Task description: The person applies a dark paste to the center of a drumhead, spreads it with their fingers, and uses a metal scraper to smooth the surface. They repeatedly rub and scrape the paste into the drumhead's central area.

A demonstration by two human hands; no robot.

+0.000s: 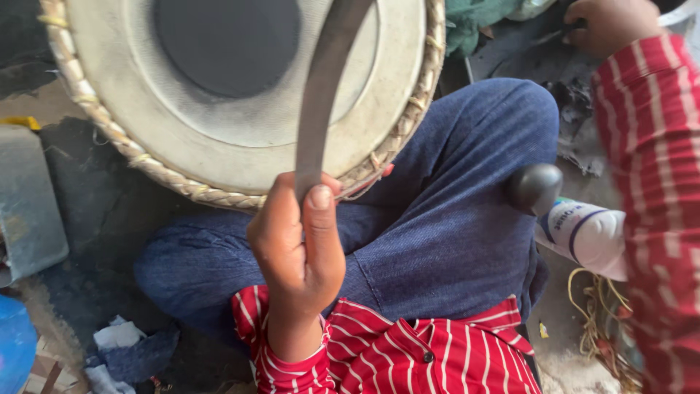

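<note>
My left hand point(297, 244) is closed around the lower end of a long, curved grey metal blade point(321, 87) that rises across a round drum. The drum head point(219, 138) is pale with a black round patch point(227, 42) and a braided straw-coloured rim point(219, 195). It rests against my legs in blue jeans point(445, 219). My right hand point(607, 25) reaches out to the upper right in a red striped sleeve point(652, 182), fingers curled over something dark on the ground; what it touches is hidden.
A white plastic bottle point(583, 233) with a dark round cap point(536, 188) lies by my right knee, above tangled yellowish cords point(598, 321). A grey flat box point(25, 204) sits at left, crumpled cloth scraps point(120, 343) at lower left, green cloth point(470, 18) at top.
</note>
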